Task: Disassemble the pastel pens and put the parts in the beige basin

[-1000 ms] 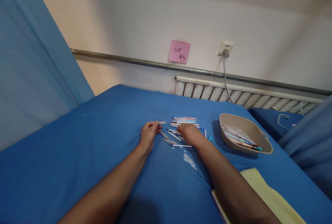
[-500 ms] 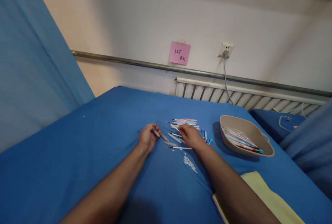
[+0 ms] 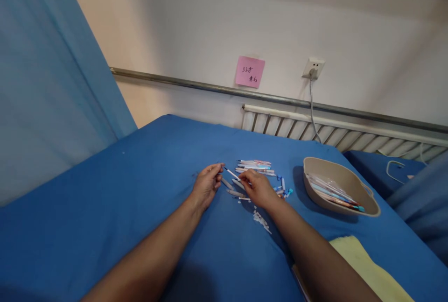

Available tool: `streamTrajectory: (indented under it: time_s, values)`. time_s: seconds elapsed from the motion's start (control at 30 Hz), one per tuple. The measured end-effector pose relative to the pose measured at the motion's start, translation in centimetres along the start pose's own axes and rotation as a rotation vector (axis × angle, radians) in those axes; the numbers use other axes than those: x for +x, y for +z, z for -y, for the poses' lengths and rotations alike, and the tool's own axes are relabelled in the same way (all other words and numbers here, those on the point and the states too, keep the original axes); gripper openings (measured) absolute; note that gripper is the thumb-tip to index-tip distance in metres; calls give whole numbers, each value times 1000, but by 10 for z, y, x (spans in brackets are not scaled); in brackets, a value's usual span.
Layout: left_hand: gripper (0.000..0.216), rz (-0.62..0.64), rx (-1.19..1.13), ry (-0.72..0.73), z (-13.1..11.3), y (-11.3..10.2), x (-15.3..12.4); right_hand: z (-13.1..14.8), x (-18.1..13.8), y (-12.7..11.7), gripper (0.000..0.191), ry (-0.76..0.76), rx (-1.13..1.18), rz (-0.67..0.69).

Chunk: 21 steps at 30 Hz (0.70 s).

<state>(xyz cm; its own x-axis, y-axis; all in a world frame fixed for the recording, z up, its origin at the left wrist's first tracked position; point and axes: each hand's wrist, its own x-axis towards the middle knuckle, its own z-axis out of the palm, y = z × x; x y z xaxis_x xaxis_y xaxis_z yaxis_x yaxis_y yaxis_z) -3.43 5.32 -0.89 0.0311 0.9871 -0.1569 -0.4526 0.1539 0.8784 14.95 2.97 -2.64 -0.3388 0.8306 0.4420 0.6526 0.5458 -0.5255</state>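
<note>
My right hand is closed in a pinch on a thin white pen refill, whose dark tip points up and left toward my other hand. My left hand has its fingers pressed together just left of that tip; what they hold is too small or hidden to name. Below and between the hands lie grey pen barrels and another white refill. A row of assembled-looking pens rests beyond my right hand. Nearer me is a small heap of white pieces.
Blue pen parts lie right of my right hand. A beige basket with bagged pens stands farther right. Yellow cloth lies at front right. The blue-covered table reaches the wall and radiator.
The refill in my right hand has been lifted and brought closer to my left fingers. My left fingers have closed together, and the grey barrel seen in them is no longer visible. The view shifted slightly.
</note>
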Motion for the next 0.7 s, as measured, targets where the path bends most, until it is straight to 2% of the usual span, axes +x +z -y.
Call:
streamTrajectory:
  time_s: [0.7]
  values:
    - [40,-15,327,137,2,-1,5,-2,-1,-13,20,-89,-61,41]
